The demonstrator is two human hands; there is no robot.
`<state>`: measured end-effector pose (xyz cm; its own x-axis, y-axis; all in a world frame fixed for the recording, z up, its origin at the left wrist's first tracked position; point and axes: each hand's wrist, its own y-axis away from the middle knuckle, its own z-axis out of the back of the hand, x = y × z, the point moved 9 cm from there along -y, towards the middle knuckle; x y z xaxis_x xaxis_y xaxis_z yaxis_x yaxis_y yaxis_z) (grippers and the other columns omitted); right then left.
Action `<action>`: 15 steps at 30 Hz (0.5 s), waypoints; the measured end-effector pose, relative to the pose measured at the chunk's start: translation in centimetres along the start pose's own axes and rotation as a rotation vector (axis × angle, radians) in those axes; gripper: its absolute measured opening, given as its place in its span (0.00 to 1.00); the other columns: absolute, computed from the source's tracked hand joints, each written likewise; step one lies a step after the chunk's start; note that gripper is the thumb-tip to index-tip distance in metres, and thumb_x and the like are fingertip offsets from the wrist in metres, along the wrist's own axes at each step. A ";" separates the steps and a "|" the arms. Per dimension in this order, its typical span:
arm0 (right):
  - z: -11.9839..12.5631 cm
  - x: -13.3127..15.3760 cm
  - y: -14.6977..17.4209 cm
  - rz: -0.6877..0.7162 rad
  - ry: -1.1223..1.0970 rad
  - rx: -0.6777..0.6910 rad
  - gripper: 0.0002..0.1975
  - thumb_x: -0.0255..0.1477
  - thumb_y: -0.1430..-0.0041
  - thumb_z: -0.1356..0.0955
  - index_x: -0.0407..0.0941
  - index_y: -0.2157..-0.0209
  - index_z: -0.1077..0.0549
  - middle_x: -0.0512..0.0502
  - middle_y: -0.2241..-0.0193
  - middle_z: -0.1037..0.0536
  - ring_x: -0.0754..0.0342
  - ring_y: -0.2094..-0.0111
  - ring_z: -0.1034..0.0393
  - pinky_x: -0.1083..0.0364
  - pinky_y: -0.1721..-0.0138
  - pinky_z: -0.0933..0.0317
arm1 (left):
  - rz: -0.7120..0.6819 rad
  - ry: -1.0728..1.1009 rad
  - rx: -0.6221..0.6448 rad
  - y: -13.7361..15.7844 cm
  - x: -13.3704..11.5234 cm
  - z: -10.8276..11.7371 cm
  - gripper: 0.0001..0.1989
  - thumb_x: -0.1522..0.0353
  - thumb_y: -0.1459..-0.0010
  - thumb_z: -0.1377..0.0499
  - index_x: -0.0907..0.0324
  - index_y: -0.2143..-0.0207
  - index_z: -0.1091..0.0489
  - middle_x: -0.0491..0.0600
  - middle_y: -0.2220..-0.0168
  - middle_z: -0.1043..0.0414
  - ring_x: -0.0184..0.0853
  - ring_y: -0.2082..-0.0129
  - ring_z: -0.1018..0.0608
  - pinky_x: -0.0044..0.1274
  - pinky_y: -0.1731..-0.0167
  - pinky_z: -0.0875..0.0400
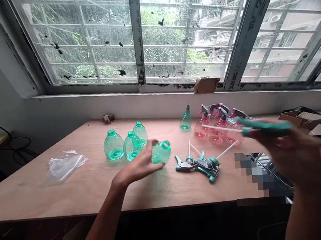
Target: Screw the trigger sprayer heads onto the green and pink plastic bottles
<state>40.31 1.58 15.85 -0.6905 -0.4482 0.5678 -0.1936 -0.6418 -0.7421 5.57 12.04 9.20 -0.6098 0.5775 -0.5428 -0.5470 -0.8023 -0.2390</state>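
Note:
My left hand [143,161] is closed around a small green see-through bottle [162,153], tilted with its open neck toward the right. In my right hand [290,152], raised at the right and blurred, is a green spray trigger head [266,127] whose white dip tube points left toward the bottle, well apart from it. Three more open green bottles [114,146] stand just left of my left hand. Between my hands, several grey and green spray trigger heads [207,166] with white tubes lie in a heap on the table.
Pink spray bottles [217,129] with trigger heads stand at the back right, beside a green bottle [186,120] with something in its neck. A clear plastic bag [66,163] lies on the wooden table [85,189] at left. A dark, partly blurred-out object [266,167] lies near my right wrist.

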 end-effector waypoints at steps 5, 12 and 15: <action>-13.4 -2.3 1.0 0.117 0.228 0.526 0.13 0.28 0.37 0.35 0.47 0.57 0.19 0.38 0.49 0.20 0.36 0.47 0.26 0.37 0.47 0.33 | 0.112 -0.166 -0.258 -2.1 5.3 0.7 0.32 0.63 0.41 0.40 0.62 0.38 0.48 0.66 0.32 0.52 0.55 0.29 0.52 0.45 0.33 0.51; -15.4 -5.2 2.9 -0.065 0.229 0.884 0.40 0.51 0.46 0.28 0.48 0.36 0.34 0.36 0.33 0.36 0.31 0.34 0.43 0.38 0.37 0.41 | 0.137 -0.252 -0.380 -1.9 6.5 1.4 0.38 0.66 0.38 0.42 0.63 0.32 0.58 0.66 0.32 0.50 0.59 0.30 0.49 0.49 0.35 0.47; -17.5 -4.4 -2.5 0.004 0.317 0.774 0.41 0.51 0.44 0.29 0.47 0.35 0.37 0.38 0.31 0.42 0.35 0.31 0.50 0.41 0.33 0.49 | 0.104 -0.244 -0.382 -1.5 5.7 1.7 0.41 0.65 0.38 0.41 0.58 0.30 0.62 0.64 0.29 0.56 0.58 0.29 0.53 0.50 0.35 0.47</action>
<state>31.64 16.09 8.93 -0.8757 -0.3295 0.3530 0.2630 -0.9385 -0.2237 1.96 16.81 7.81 -0.7927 0.4728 -0.3848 -0.2533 -0.8296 -0.4975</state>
